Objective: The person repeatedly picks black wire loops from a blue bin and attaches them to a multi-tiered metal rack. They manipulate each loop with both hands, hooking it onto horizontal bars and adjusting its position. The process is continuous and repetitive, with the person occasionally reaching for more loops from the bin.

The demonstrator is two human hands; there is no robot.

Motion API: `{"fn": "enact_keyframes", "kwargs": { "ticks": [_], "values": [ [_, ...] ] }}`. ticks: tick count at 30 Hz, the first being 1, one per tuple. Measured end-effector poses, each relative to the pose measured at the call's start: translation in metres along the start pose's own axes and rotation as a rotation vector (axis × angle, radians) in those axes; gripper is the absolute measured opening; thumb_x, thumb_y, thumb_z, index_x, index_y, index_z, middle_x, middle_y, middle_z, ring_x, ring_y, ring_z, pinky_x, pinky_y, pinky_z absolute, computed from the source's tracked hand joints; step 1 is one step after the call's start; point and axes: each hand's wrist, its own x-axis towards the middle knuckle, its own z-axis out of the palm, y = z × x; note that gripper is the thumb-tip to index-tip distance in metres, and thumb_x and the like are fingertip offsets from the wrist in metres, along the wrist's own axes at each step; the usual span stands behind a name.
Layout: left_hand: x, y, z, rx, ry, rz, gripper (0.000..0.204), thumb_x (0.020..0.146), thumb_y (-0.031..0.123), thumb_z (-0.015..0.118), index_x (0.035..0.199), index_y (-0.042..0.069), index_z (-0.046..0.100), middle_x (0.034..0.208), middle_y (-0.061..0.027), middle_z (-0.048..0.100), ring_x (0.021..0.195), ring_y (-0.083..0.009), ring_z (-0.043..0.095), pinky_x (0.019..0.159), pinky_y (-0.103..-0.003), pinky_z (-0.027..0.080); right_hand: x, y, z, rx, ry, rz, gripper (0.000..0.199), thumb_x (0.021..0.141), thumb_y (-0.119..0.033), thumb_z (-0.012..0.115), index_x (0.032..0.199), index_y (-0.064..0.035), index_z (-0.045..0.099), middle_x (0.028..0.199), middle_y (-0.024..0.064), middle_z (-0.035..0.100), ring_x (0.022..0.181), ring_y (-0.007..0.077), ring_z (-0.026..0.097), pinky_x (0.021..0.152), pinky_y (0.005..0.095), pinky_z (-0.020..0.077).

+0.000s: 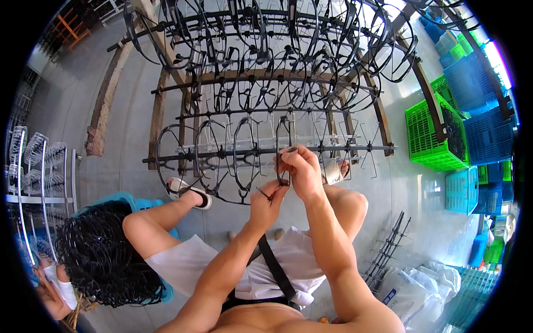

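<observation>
In front of me a dark horizontal rod (255, 151) with wire hooks carries several thin black curved frames (237, 141) that look like eyeglass frames. Another black curved frame (279, 133) hangs on the rod between my hands. My right hand (300, 169) is closed, pinching that frame close to the rod. Lower down, my left hand (266, 205) is also closed, its thumb and fingers on the frame's lower end. Fingers partly cover the frame, so its exact shape there is hidden.
Beyond, more rods full of black frames (244, 55) hang on a wooden rack (99, 111). By my left leg stands a blue basket (119, 198) heaped with black pieces (102, 255). Green crates (430, 136), plastic bags (416, 294) and a bare hooked rod (388, 244) lie rightward. Another person (55, 288) sits lower left.
</observation>
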Motion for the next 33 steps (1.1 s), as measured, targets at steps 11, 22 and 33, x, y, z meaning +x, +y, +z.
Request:
{"fn": "enact_keyframes", "kwargs": {
  "ticks": [11, 22, 33],
  "values": [
    [0.008, 0.004, 0.003, -0.017, 0.007, 0.126, 0.014, 0.09, 0.012, 0.058, 0.087, -0.001, 0.062, 0.067, -0.0054, 0.053, 0.057, -0.0115, 0.048, 0.053, -0.027, 0.037, 0.002, -0.001, -0.004, -0.021, -0.024, 0.001, 0.017, 0.083, -0.007, 0.054, 0.095, 0.0044, 0.057, 0.094, 0.0144, 0.063, 0.076, 0.0192, 0.061, 0.071, 0.0304, 0.0503],
    [-0.032, 0.049, 0.01, -0.53, 0.226, -0.222, 0.042, 0.099, 0.04, 0.04, 0.105, 0.003, 0.059, 0.083, -0.0032, 0.056, 0.058, -0.0095, 0.043, 0.052, -0.023, 0.034, -0.026, -0.003, 0.001, -0.641, 0.28, -0.476, 0.028, 0.089, -0.018, 0.059, 0.107, 0.0033, 0.053, 0.094, 0.011, 0.056, 0.085, 0.0186, 0.055, 0.075, 0.0288, 0.0465],
    [-0.018, 0.123, -0.064, -1.632, -0.154, -0.569, 0.042, 0.099, 0.036, 0.035, 0.105, 0.001, 0.058, 0.091, -0.0114, 0.055, 0.069, -0.0146, 0.051, 0.059, -0.026, 0.043, -0.113, -0.029, -0.03, 0.015, -1.149, 0.12, 0.023, 0.089, -0.008, 0.061, 0.107, 0.0064, 0.055, 0.095, 0.0123, 0.061, 0.083, 0.0182, 0.059, 0.072, 0.0284, 0.0485]
  ]
}}
